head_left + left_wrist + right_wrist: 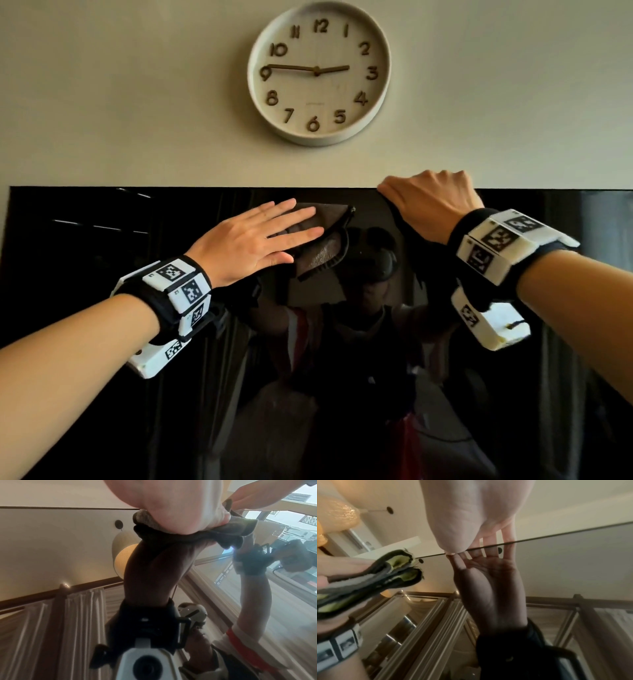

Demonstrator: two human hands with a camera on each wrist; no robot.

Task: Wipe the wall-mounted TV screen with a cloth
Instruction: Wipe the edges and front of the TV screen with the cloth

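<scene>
The wall-mounted TV screen is black and glossy and fills the lower half of the head view. A brown folded cloth lies against the screen near its top middle. My left hand presses flat on the cloth with straight fingers. In the left wrist view the palm sits on the bunched cloth. My right hand grips the TV's top edge to the right of the cloth. The thumb is on the front and the fingers curl behind.
A round wall clock hangs on the beige wall just above the TV's top edge, between my two hands. The screen reflects the person, curtains and a window. The TV's left edge shows at far left.
</scene>
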